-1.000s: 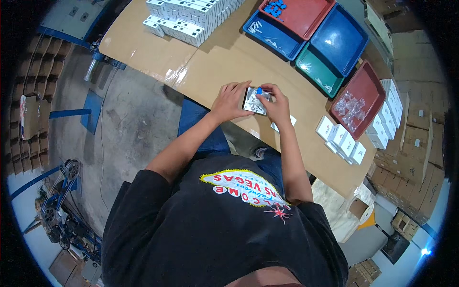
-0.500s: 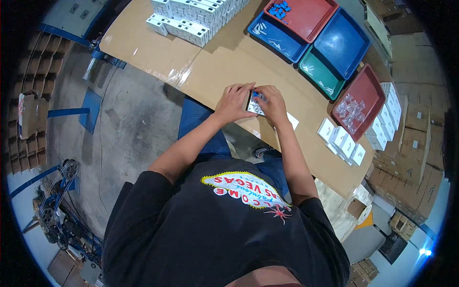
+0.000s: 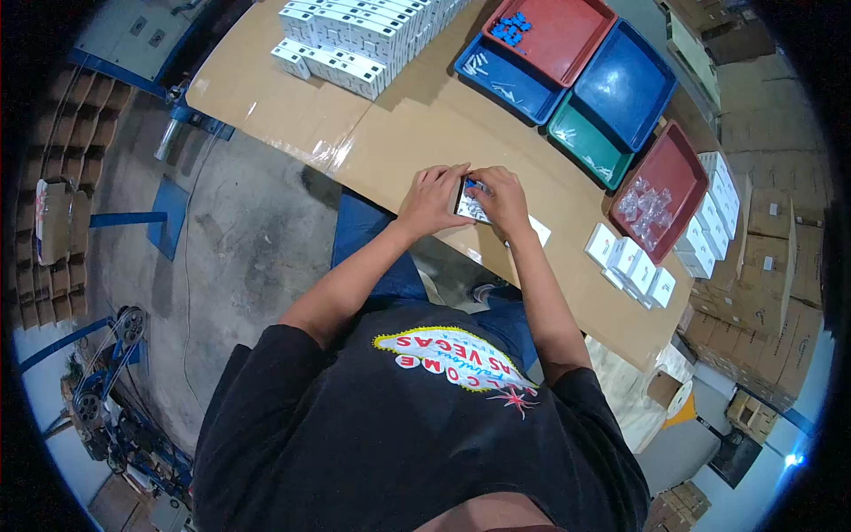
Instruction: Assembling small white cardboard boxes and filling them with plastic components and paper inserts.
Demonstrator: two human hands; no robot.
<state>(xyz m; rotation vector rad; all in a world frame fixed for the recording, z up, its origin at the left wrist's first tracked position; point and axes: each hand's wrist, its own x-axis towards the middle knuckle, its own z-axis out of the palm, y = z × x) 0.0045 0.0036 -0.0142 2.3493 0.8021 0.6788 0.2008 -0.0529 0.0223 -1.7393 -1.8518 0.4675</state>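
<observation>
Between left grip (image 3: 430, 202), closed on its edge, and right grip (image 3: 503, 200), half-curled, hold unclear, silvery box (image 3: 469, 210)

A tan-topped table (image 3: 408, 129) ran slantwise across the upper middle of the frame, above a patchy grey floor (image 3: 253, 239). Brown cardboard cartons (image 3: 764, 257) were stacked at far right. Machinery with pulleys (image 3: 89, 407) stood lower left, a grey cabinet (image 3: 124, 40) upper left. A bluish-white light (image 3: 793, 459) glared lower right.
</observation>
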